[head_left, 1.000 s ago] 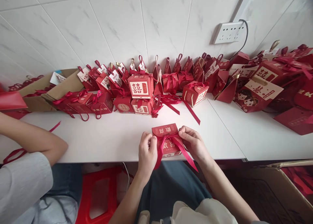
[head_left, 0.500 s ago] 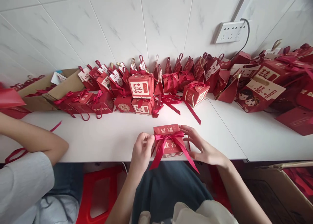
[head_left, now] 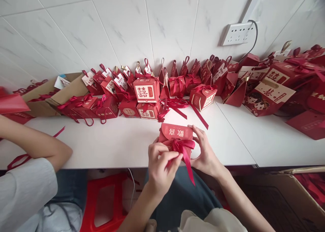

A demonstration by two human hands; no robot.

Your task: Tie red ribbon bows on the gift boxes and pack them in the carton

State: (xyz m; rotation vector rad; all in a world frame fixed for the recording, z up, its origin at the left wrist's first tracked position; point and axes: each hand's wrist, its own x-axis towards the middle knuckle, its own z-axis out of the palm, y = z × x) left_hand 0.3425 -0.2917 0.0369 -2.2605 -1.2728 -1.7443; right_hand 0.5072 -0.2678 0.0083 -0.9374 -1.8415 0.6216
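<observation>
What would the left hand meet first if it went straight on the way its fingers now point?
Most likely the ribbon tail hanging from the bow on the red box, close beside the left hand; the right hand lies farther along that line. Depth is unclear, so hand and tail may already touch.

On my feed the left hand (head_left: 162,167) covers the near left part of the box (head_left: 176,129) and some of the bow (head_left: 185,144); ribbon tail on that side hidden. Underside not visible to me. Right hand (head_left: 204,154): not every finger shows. Smallest print on the box: too small to read. Co-worker's arm (head_left: 38,139) cut by left edge, hand out of frame. Stool (head_left: 118,188) part-hidden by the left forearm, cut at bottom. Carton (head_left: 304,170) runs off right edge; can't identify its red contents (head_left: 311,186). Cable (head_left: 257,31) drops behind the back-row boxes (head_left: 196,68).
</observation>
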